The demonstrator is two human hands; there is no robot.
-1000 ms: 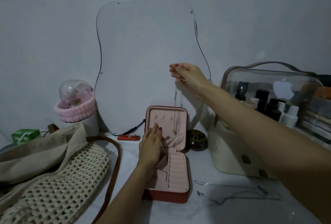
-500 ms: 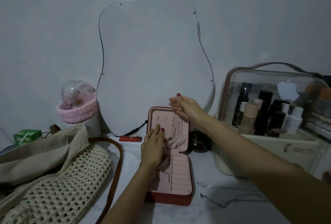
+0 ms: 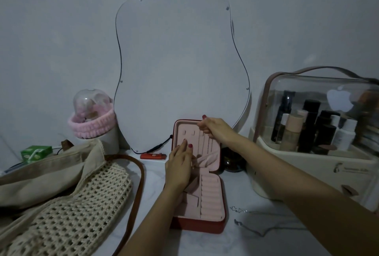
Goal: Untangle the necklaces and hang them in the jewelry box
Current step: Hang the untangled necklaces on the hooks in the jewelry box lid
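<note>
Seemingly only one view serves, the head camera's, looking down on a dim dressing table [image 3: 151,178] where the jewelry box [image 3: 202,184] lies open, its lid propped upright near the foot of the wavy mirror [image 3: 176,67] so that the hooks in the lid face the person. The left hand [image 3: 180,166] rests flat against the lower part of the lid's pink lining, fingers straight, most likely to brace the light case so it does not tip or slide while the other hand works. The right hand [image 3: 216,129] is at the lid's top edge with fingers curled in a pinch, probably holding the end of a fine necklace at the row of hooks; faint lines run down the lining below it, but the chain itself is too thin and the light too poor to confirm it, or to tell whether it has caught on a hook. Two more necklaces [image 3: 264,222] lie on the table just right of the box, apart from each other as far as can be made out, partly shadowed by the right forearm. A woven bag [image 3: 65,210] fills the left, cut off by the frame, and a clear-lidded cosmetics case [image 3: 320,132] stands at right, likewise cut off.
</note>
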